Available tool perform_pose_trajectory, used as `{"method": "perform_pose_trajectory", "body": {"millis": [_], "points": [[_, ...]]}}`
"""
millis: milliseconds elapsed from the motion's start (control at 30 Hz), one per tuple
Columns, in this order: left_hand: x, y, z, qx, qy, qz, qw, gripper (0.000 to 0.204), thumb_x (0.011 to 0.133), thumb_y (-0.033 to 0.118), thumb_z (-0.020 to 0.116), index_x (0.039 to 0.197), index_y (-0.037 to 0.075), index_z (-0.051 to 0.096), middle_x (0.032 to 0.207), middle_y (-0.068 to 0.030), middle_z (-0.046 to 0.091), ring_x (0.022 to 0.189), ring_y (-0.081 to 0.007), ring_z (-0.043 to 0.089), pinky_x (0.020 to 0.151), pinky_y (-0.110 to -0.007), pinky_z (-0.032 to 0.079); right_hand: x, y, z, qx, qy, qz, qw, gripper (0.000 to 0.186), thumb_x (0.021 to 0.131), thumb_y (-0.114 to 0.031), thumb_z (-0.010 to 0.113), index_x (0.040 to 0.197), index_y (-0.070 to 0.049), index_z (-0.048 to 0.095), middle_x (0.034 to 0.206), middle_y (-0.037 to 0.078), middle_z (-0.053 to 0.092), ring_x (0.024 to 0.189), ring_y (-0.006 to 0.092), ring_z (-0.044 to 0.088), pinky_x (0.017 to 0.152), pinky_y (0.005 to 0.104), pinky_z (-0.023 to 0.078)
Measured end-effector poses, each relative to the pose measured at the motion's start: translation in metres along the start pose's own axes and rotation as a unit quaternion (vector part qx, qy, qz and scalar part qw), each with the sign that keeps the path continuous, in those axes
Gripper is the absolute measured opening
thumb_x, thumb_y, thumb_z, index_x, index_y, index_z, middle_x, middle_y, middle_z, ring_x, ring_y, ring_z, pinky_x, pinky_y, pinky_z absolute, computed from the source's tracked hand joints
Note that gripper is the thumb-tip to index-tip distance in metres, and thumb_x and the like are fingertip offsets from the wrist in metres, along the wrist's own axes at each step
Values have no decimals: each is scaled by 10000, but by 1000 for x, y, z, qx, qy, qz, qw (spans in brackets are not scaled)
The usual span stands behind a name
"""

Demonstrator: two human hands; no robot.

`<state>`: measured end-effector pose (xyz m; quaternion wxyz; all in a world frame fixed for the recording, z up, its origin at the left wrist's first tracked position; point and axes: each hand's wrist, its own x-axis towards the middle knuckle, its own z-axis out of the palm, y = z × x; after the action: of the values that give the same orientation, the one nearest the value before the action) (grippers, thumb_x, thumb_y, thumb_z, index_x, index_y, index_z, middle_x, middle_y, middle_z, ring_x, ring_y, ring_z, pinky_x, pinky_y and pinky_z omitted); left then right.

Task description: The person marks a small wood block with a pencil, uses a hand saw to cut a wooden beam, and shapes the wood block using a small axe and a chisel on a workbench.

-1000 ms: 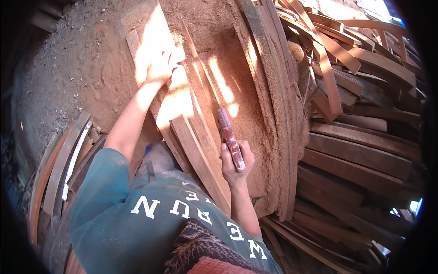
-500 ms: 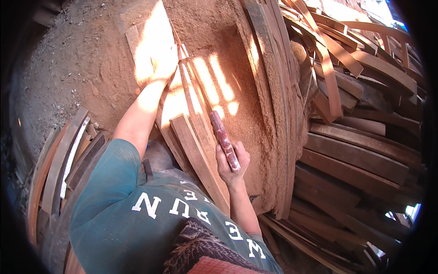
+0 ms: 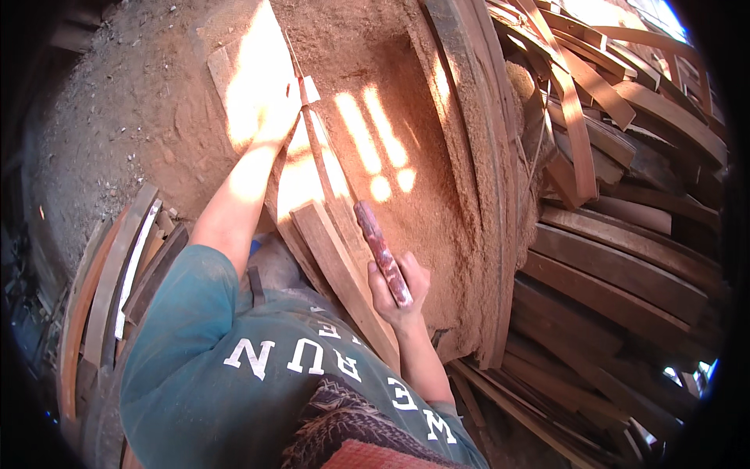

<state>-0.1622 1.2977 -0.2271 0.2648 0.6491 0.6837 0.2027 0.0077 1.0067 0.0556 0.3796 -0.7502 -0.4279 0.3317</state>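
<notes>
Wide flat sunlit wooden board (image 3: 299, 181) lay upper-middle of view on the dusty brown earth ground (image 3: 141, 133), left hand (image 3: 273, 112) resting on it. Good stroke there, my read: steady left pressure so the board couldn't shift, blade upright and lined up with the right forearm, left fingers clear of the cutting edge. Fine, loose orange-brown sawdust (image 3: 422, 227) lay heaped on the right. Squared brown timber (image 3: 336, 252) sat at the board's near end, straight-edged, square-cut; over or against it, couldn't tell. Next down: long saw with a worn red-brown handle (image 3: 378, 244), pale scuffs; blade thin, nearly edge-on, tip hard to make out. Right hand (image 3: 401, 291): grip clamped round the handle. Left: glare washed it out, couldn't tell whether its grip was spread or curled. Smallest: pale squarish wood block (image 3: 310, 89) just beside the left fingertips.
</notes>
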Motion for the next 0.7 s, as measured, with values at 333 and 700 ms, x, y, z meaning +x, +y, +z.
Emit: {"method": "perform_pose_trajectory", "body": {"millis": [333,700], "points": [[-4,7,-3,-11,-73,-60,995,467,1079,426,530,1355,71,655,1322,-228,673,1244,-418,632,1070,-522,495,20,-9,-1,35,-34,8,999,130,805,-8,779,802,-17,650,660,92,560,497,210,584,489,353,432],[1,9,-6,50,-18,-6,999,412,1081,389,540,1299,75,693,1290,-204,690,1219,-379,650,1043,-498,510,43,-4,7,33,-33,-3,999,156,819,2,769,783,-25,619,649,110,548,503,259,591,513,358,451]]}}
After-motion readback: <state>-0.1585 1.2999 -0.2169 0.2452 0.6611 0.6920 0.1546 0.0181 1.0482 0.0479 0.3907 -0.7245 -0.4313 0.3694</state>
